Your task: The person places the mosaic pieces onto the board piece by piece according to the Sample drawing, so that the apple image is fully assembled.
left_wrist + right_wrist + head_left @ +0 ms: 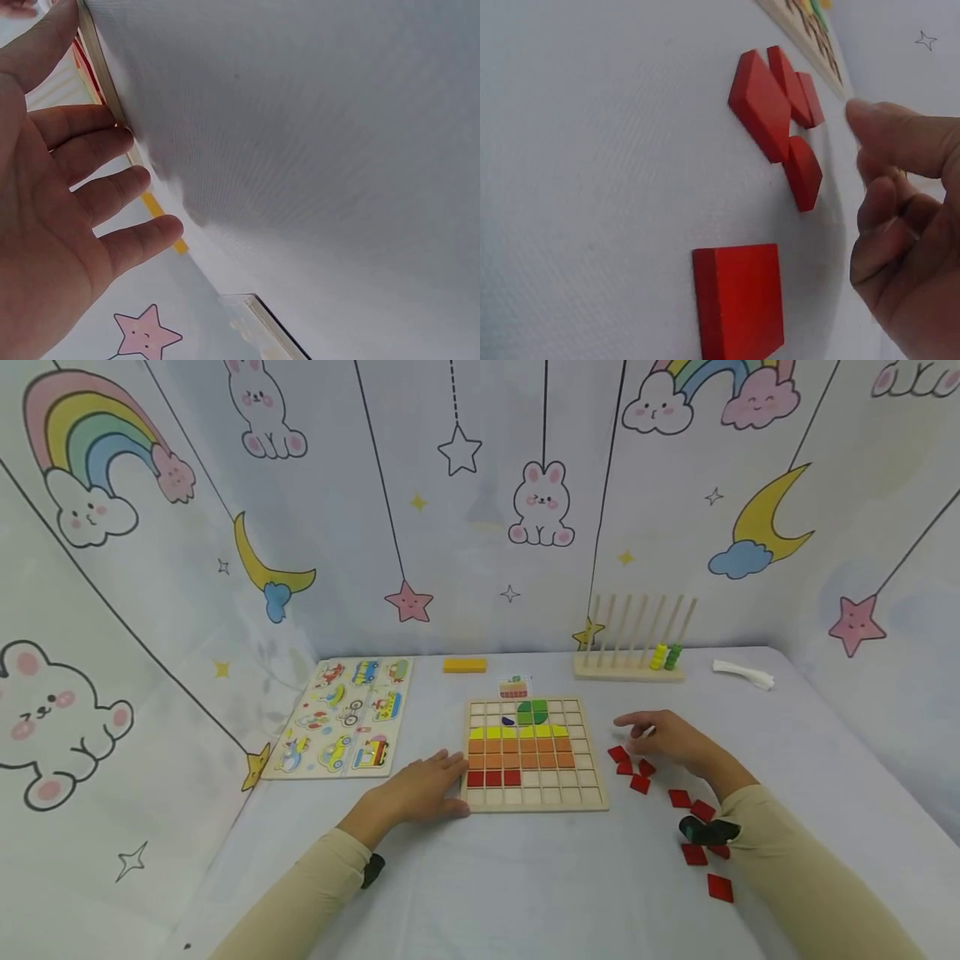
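Note:
A wooden grid board lies mid-table, with rows of red, orange and yellow pieces and a green cluster near its top. My left hand rests at the board's left edge, fingers spread; in the left wrist view the fingers are extended alongside the wooden rim. To the board's right, my right hand hovers just above several loose red tiles. Its index finger is extended and the others bend loosely. In the right wrist view the red tiles lie apart from that hand, and I see nothing held.
More red tiles are strewn under and beside my right forearm. A picture puzzle board lies left, a yellow-orange block at the back. A small picture card sits behind the grid. Back right are a peg rack and a white object.

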